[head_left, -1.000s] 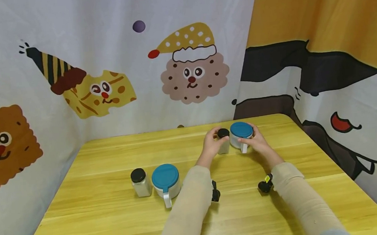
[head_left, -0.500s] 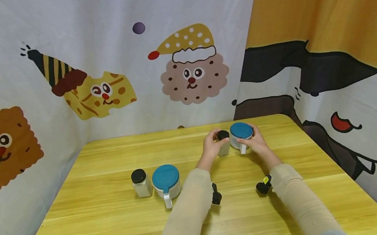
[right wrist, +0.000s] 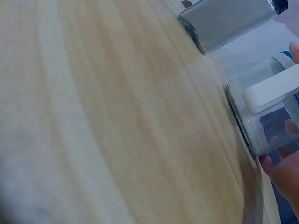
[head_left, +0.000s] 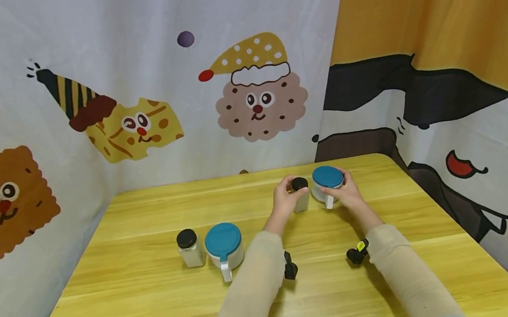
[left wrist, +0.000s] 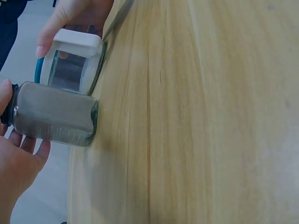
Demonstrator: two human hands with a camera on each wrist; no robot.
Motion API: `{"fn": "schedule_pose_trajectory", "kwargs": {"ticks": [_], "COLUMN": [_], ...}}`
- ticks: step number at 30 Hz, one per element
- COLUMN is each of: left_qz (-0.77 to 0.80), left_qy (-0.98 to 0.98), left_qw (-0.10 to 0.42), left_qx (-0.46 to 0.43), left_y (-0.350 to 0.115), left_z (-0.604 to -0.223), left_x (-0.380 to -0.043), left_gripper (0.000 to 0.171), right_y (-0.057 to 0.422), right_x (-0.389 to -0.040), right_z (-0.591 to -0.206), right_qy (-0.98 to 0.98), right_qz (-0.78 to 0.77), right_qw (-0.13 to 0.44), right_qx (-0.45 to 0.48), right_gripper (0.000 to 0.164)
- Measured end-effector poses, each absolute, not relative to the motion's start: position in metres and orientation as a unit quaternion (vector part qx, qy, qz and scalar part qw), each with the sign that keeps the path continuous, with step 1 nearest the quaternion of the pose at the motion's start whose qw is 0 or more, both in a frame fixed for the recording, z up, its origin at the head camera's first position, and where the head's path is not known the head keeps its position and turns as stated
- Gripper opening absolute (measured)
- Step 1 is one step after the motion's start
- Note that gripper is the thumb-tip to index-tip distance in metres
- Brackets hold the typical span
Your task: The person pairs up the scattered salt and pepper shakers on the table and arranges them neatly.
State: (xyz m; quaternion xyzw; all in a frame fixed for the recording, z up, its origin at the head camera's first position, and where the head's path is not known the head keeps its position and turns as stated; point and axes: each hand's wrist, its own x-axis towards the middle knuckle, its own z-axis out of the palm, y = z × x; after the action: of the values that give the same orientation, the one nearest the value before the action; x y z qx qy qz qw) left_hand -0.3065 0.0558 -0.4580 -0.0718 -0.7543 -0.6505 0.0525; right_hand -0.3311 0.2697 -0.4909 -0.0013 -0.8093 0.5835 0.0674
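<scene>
Toward the far right of the table, my left hand (head_left: pixel 284 197) grips a small glass jar with a black lid (head_left: pixel 300 183). The jar stands upright; grey-looking contents show through its side (left wrist: pixel 53 114) in the left wrist view. Just right of it is a clear glass canister with a blue lid (head_left: pixel 327 176) and a white handle (right wrist: pixel 273 89). My right hand (head_left: pixel 350 190) holds this canister around its side, thumb near the handle. A narrow gap separates the two containers, and their bases are at the tabletop.
A second black-lidded jar (head_left: pixel 192 254) and another blue-lidded canister (head_left: pixel 223 240) stand side by side at the left of the wooden table (head_left: pixel 125 303). Behind the table's far edge hangs a cartoon-printed curtain (head_left: pixel 142 52).
The gap between the two held containers has widened slightly: the jar has shifted a little left and nearer, the canister a little right. Both hands keep their hold.
</scene>
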Motion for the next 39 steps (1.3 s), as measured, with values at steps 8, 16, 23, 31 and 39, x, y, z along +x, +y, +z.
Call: {"fn": "schedule_pose_trajectory", "kwargs": {"ticks": [8,16,23,31,39], "left_qz": [-0.661,-0.661,-0.663,-0.657,-0.652], "left_qy": [-0.744,-0.741,-0.737,-0.738,-0.742], "left_qw": [0.048,0.053,0.054,0.062,0.06], "left_qx": [-0.081,-0.105,-0.117,-0.139,-0.146], "left_y": [0.054,0.055,0.056,0.056,0.052], "left_z": [-0.46,-0.456,-0.45,-0.447,-0.443], "left_x": [-0.306,-0.303,-0.298,-0.292,-0.286], "left_gripper": [0.036,0.038,0.042,0.041,0.041], "right_y": [0.268,0.27,0.273,0.278,0.278], "right_x": [-0.327,-0.322,-0.315,-0.307,-0.299], "right_z": [-0.492,-0.493,-0.491,-0.49,-0.483], "right_qy": [-0.806,-0.807,-0.797,-0.8,-0.809], "right_qz": [0.586,0.584,0.599,0.596,0.58], "right_qw": [0.075,0.083,0.079,0.076,0.091], "right_qx": [-0.004,0.001,0.005,0.007,0.018], "right_gripper": [0.097,0.096,0.094,0.094,0.09]}}
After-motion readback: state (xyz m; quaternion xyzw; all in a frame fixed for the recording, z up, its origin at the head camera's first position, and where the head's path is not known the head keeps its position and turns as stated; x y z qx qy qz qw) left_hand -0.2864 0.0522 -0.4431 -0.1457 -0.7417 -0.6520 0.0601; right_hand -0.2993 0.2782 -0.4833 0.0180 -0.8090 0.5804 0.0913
